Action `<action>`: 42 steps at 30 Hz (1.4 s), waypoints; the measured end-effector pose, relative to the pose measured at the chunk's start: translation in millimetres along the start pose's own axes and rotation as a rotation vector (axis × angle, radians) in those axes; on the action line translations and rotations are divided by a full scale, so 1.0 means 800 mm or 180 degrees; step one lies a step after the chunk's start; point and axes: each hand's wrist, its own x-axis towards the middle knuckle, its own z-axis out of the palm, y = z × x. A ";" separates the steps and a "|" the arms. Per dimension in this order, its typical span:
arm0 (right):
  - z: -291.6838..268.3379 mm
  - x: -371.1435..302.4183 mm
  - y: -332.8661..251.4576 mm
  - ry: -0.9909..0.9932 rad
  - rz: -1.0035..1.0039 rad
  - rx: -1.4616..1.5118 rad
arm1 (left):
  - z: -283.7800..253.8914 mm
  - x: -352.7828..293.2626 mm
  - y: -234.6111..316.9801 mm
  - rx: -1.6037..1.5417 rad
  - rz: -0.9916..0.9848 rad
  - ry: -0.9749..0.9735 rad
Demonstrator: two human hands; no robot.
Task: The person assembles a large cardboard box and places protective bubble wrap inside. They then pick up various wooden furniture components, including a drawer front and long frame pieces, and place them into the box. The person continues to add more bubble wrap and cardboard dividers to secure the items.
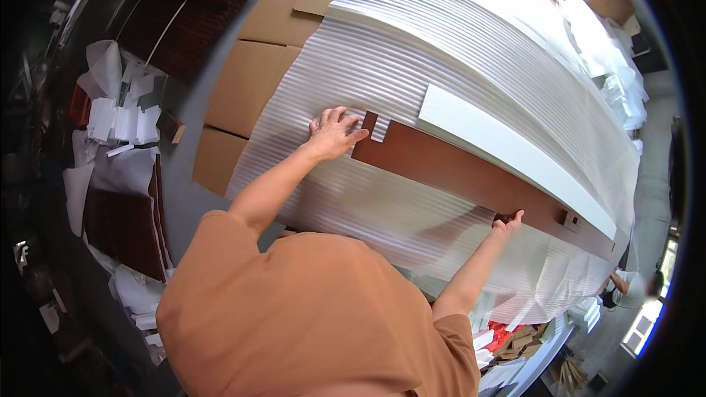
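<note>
A long reddish-brown board (448,169) with a notch near its left end lies slantwise on ribbed translucent foam sheeting (368,51). My left hand (337,134) rests at that end with its fingers spread over the sheeting, the thumb at the board's edge. Farther right, my right hand (507,225) grips the near edge of the board, its thumb side uppermost and the other fingers partly hidden. A small dark patch shows beside those fingers; I cannot make out what it is. Along the board's far side runs a long white foam strip (515,154).
Flattened cardboard (246,88) borders the sheeting on the left. Beyond it are strapped dark brown slats (184,22), white foam pieces (123,121) and dark panels (125,228). Scraps (515,342) lie at the lower right; another person (625,288) is at the far right.
</note>
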 end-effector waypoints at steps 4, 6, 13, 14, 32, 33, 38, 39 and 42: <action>0.006 0.006 -0.009 0.0040 0.0038 -0.0197 | 0.009 0.003 0.008 0.0115 -0.0197 0.0140; 0.001 0.017 -0.010 -0.0022 0.0003 -0.0032 | 0.004 0.006 0.025 0.0100 -0.0393 0.0117; 0.013 0.033 -0.008 0.0291 -0.0195 0.0382 | 0.009 0.020 0.052 0.0475 -0.0650 0.0173; 0.015 0.033 -0.012 0.0353 -0.0259 0.0429 | 0.011 0.021 0.056 0.0456 -0.0704 0.0195; 0.011 -0.004 -0.023 0.0629 -0.0172 0.0064 | 0.012 0.027 0.068 0.0855 -0.0659 0.0014; 0.013 -0.003 -0.023 0.0658 -0.0131 0.0091 | 0.007 0.029 0.074 0.0970 -0.0672 -0.0032; -0.009 0.030 -0.017 0.0525 -0.0238 0.0278 | -0.021 0.092 0.105 0.0024 0.0058 -0.0167; -0.008 0.032 -0.015 0.0497 -0.0354 0.0266 | -0.018 0.117 0.115 -0.0268 0.0217 -0.0070; -0.006 0.034 -0.015 0.0656 -0.0419 0.0092 | 0.000 0.164 0.163 0.0131 0.1426 0.0309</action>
